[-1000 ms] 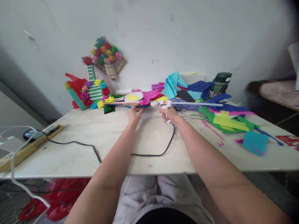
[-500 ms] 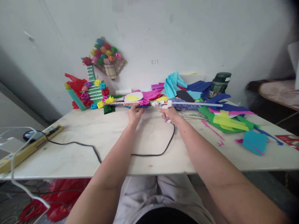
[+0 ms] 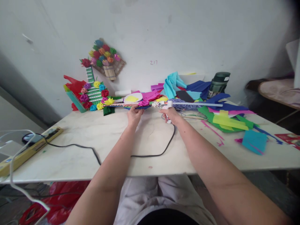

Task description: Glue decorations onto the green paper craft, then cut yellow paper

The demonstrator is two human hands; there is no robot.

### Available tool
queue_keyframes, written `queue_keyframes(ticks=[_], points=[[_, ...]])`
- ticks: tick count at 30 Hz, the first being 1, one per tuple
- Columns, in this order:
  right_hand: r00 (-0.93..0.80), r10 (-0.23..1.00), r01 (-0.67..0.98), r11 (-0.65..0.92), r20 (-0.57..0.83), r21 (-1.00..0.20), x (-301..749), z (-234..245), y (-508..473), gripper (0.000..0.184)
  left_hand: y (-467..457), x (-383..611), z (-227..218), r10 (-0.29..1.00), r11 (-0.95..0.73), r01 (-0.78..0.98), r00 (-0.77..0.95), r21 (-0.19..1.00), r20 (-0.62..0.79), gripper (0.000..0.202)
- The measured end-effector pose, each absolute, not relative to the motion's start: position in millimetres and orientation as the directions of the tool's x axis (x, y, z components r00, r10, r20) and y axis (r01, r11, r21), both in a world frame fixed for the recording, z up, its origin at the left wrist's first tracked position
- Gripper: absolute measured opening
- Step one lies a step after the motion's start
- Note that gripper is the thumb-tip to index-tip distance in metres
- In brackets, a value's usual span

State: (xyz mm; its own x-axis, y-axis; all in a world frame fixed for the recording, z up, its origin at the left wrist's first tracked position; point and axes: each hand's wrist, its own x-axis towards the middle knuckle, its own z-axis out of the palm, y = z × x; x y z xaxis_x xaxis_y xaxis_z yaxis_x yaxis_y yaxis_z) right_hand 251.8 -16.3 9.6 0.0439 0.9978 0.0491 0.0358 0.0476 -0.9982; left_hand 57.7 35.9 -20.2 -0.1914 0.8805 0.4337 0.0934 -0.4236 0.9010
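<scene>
At twelve o'clock from the table's (image 3: 150, 143) middle, we find the glue gun (image 3: 169, 106), hard white plastic, wrapped in the right hand's (image 3: 172, 115) closed grip. Its crinkled, silvery nose points to nine o'clock, near a ruffled pink flower (image 3: 144, 103); a long, smooth, pale glue stick (image 3: 198, 104) juts from its back towards three. The left hand's (image 3: 134, 116) grip, its tips partly hidden, pinches the near edge of a slim striped piece (image 3: 117, 105) beside that flower. From the gun's handle, a rubbery black cord (image 3: 159, 155) curves down towards six.

At ten to eleven we see a ribbed green guitar shape (image 3: 95, 93) studded with crumpled roses (paper, by their look). Soft, creased sheets (image 3: 172, 85) heap at one o'clock, next to a tangle of lilac yarn (image 3: 187, 105); a rounded, glossy bottle (image 3: 219, 84) stands at two.
</scene>
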Motion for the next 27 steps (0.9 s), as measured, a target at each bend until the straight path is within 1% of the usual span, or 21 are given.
queue_keyframes(ticks=[5,9,15,22,27], points=[[0.022,0.999,0.036,0.037,0.038,-0.999,250.9,10.9,-17.7,0.022,35.1,58.4,-19.0,0.882,-0.423,0.076,-0.194,0.903,0.429,0.038],[-0.007,0.998,0.035,0.062,0.062,-0.997,250.5,10.1,-17.1,0.023,34.5,58.8,-18.3,0.886,-0.426,0.037,-0.186,0.904,0.425,0.038],[-0.032,0.997,0.025,0.066,0.066,-0.997,249.4,8.7,-15.8,0.023,33.4,59.7,-17.5,0.889,-0.416,0.050,-0.188,0.908,0.418,0.037],[-0.051,0.997,0.024,0.059,0.058,-0.998,249.0,9.8,-18.4,0.024,29.5,62.1,-13.6,0.896,-0.407,0.011,-0.192,0.913,0.401,0.036],[-0.049,0.995,0.048,0.092,0.089,-0.995,247.5,13.2,-22.0,0.026,32.4,61.4,-16.1,0.895,-0.410,0.000,-0.190,0.912,0.403,0.037]])
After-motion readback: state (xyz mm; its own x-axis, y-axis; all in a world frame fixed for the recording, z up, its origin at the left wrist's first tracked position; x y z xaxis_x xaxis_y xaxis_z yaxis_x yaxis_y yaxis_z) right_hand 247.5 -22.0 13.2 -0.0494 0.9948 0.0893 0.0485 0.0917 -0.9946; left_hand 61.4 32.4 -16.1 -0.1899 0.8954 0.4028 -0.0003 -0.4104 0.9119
